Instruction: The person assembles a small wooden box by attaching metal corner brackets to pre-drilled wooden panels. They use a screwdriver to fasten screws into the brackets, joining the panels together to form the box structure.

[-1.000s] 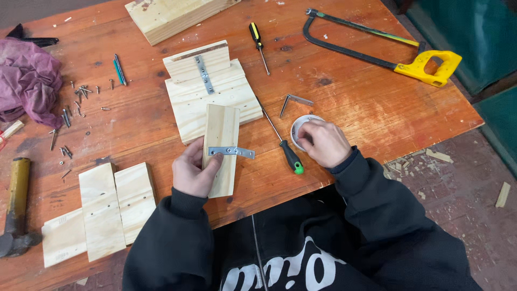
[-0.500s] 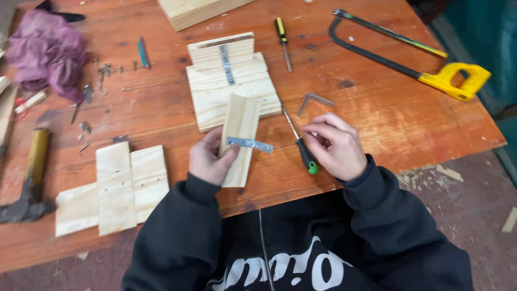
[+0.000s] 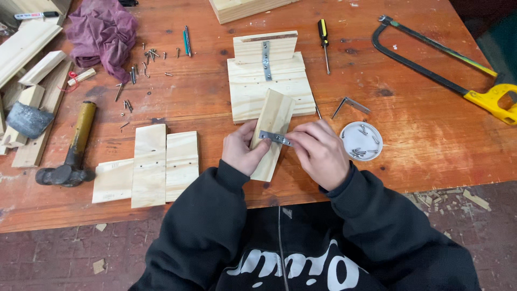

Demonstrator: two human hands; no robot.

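A pale wood strip (image 3: 273, 132) lies tilted at the near edge of the counter (image 3: 431, 140), a flat metal bracket (image 3: 274, 138) set across it. Behind it sits a stacked wood block (image 3: 269, 86) with its own metal strip — a white lid of screws (image 3: 362, 141) just right, joined boards (image 3: 151, 164) left. Left hand (image 3: 241, 150) grips the strip's edge; right hand (image 3: 318, 151) pinches the bracket's end, fingers curled.

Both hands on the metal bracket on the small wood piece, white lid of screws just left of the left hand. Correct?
Not quite. The head view shows the white lid of screws beside the right hand, not the left hand. Both hands do meet at the metal bracket on the small wood piece.
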